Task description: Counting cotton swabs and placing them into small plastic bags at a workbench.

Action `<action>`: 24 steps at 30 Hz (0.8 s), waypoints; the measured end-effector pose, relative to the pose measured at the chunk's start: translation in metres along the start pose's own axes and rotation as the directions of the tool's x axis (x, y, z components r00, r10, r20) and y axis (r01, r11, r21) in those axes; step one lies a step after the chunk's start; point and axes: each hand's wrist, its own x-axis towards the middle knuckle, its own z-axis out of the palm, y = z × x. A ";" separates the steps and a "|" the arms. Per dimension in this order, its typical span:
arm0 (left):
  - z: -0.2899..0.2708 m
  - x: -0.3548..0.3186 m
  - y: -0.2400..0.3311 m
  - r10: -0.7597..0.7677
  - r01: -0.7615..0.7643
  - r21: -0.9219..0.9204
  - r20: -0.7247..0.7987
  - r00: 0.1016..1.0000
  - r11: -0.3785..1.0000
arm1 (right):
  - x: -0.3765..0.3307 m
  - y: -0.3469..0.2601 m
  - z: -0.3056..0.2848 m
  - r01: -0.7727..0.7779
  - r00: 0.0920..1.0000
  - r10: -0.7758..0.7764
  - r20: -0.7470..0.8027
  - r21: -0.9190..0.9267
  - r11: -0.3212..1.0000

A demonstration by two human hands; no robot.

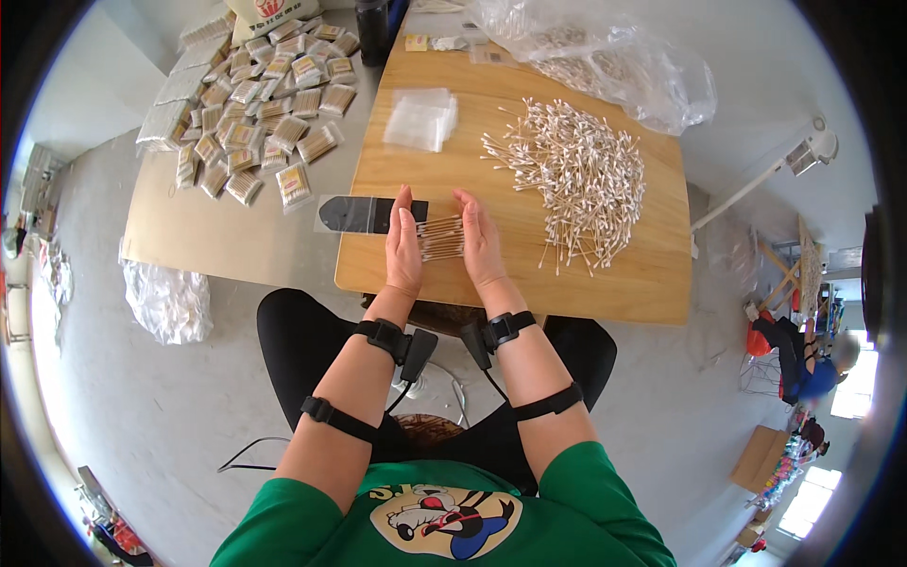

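Left hand (404,253) and right hand (483,249) set on edge at wooden bench (576,295), palms facing. Fingers (401,204) of both extended, uncurled, gap between hands occupied by row of cotton swabs (440,239). Swab ends at both palms; grip pressure cannot be told. Black round-ended strip in clear bag (359,214) beside left hand. Loose swab pile (588,180) right; clear bag stack (421,120) beyond; bagged swabs (274,118) on grey bench (222,231), left.
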 end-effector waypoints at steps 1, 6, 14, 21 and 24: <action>0.002 0.001 0.014 -0.005 0.005 0.001 0.003 1.000 1.000 | -0.002 -0.002 0.001 -0.004 1.000 0.004 -0.004 0.000 1.000; 0.012 -0.005 0.019 -0.055 0.054 -0.043 -0.020 0.998 0.998 | -0.005 0.001 0.007 0.000 1.000 -0.001 0.007 0.103 0.995; -0.011 0.001 0.030 0.140 -0.210 0.780 0.157 0.978 0.590 | -0.003 0.012 -0.023 0.014 0.981 -0.036 -0.193 -0.112 0.994; 0.006 0.015 0.036 0.022 -0.210 0.957 0.210 0.978 0.198 | -0.010 -0.002 -0.020 0.152 0.933 -0.262 -0.246 -0.392 0.907; 0.005 0.022 0.034 0.007 -0.184 0.964 0.186 0.982 0.190 | -0.010 -0.006 -0.019 0.136 0.934 -0.248 -0.259 -0.384 0.913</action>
